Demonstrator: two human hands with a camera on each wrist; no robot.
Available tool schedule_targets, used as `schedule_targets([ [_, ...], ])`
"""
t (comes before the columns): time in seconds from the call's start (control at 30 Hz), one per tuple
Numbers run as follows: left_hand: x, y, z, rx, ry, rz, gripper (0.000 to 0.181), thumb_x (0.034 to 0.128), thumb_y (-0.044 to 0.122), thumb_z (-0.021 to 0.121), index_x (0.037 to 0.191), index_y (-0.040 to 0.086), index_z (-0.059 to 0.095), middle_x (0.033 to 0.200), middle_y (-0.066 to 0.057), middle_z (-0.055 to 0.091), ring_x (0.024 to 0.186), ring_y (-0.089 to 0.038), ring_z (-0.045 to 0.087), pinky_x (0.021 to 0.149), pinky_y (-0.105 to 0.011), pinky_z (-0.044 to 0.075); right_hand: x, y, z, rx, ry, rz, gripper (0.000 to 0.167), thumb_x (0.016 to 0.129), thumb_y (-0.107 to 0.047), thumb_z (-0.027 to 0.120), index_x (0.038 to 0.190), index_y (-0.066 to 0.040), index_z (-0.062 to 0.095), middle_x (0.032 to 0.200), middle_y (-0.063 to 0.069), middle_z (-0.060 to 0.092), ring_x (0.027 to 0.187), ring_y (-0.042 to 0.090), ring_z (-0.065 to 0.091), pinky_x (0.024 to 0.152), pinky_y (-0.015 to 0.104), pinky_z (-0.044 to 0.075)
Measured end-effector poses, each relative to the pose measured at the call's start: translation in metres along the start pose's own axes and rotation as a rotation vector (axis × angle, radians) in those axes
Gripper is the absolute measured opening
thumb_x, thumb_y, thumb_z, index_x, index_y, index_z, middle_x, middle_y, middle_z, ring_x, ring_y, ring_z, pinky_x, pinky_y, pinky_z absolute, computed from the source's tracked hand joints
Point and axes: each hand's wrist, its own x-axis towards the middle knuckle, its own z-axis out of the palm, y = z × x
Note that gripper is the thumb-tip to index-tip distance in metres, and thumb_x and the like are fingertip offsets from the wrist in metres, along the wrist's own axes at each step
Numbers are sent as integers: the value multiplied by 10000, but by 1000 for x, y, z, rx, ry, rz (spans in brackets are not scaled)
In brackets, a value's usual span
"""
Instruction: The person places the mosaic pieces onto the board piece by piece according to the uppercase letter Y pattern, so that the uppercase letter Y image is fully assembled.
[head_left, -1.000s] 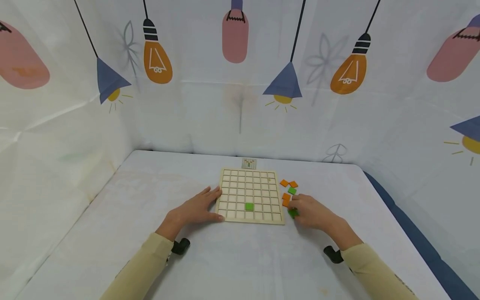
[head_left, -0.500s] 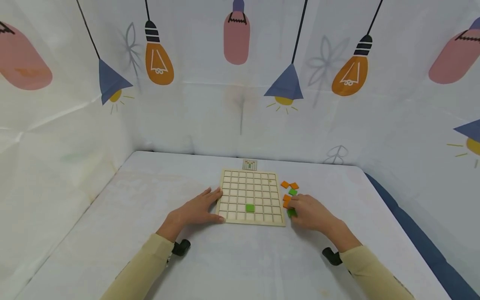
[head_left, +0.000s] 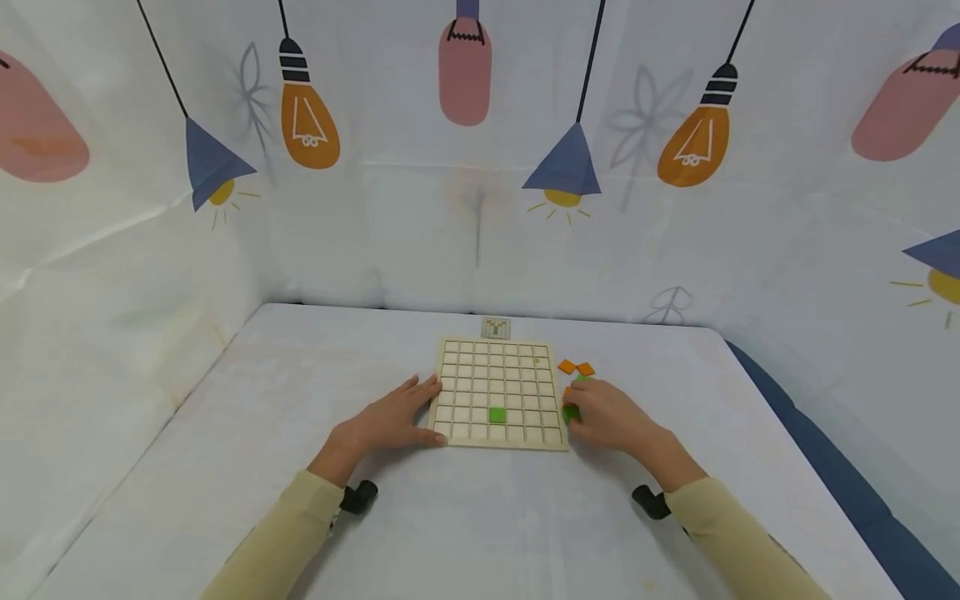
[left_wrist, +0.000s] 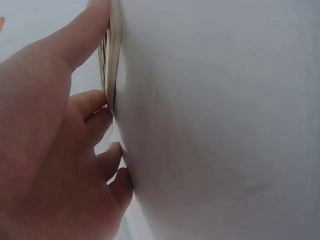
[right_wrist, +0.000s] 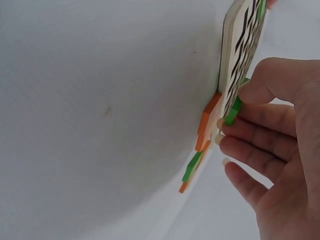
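Observation:
A pale wooden grid board (head_left: 480,372) lies flat on the white table, with a green square tile (head_left: 497,415) in one of its lower cells. My left hand (head_left: 384,423) rests against the board's left side, its fingers at the edge and the thumb by the near corner. Just off the board's right edge, my right hand (head_left: 613,423) pinches another green tile (right_wrist: 234,111) between thumb and fingers, raised above the table. Orange tiles (right_wrist: 210,119) and a green tile (right_wrist: 192,166) lie below that hand, partly hidden by it in the head view.
Two orange tiles (head_left: 567,367) lie near the board's far right corner. A small patterned card (head_left: 496,328) sits behind the board. White printed sheeting (head_left: 420,225) hangs behind the table (head_left: 480,533) and on both sides.
My right hand has lifted the green tile from among the loose tiles and shifted slightly left and away from me, closer to the board. The left hand stays on the board's edge.

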Motion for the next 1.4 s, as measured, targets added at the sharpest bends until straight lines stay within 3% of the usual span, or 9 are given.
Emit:
schedule_targets([
  [0.33, -4, 0, 3, -33, 2, -12, 980, 821, 614, 717, 1591, 221, 255, 1675, 67, 164, 1569, -280, 98, 1194, -597, 270, 9, -10, 6, 91, 11, 8, 150, 771, -60, 662, 895, -132, 704, 841, -80, 591, 753, 66, 476, 689, 232, 466],
  [0.77, -5, -1, 4, 6, 23, -1, 986, 821, 636, 699, 1593, 227, 244, 1672, 61, 182, 1568, -265, 113, 1193, -574, 290, 26, -31, 5, 41, 9, 20, 142, 833, -121, 689, 972, -113, 716, 897, -46, 608, 775, 74, 484, 717, 263, 480],
  [1.07, -4, -2, 4, 15, 29, 4, 986, 818, 647, 695, 1593, 236, 244, 1672, 71, 178, 1567, -264, 116, 1190, -575, 296, 39, -41, 2, 46, -20, 27, 180, 869, -113, 663, 1035, -73, 723, 1017, 20, 677, 962, 169, 602, 842, 330, 544],
  [1.4, -4, -3, 3, 20, 32, 7, 990, 823, 644, 692, 1595, 223, 238, 1672, 62, 175, 1567, -268, 115, 1193, -575, 290, 50, -48, 10, 49, -8, 2, 184, 879, -137, 664, 1043, -89, 730, 1012, 8, 676, 1001, 170, 600, 895, 328, 539],
])
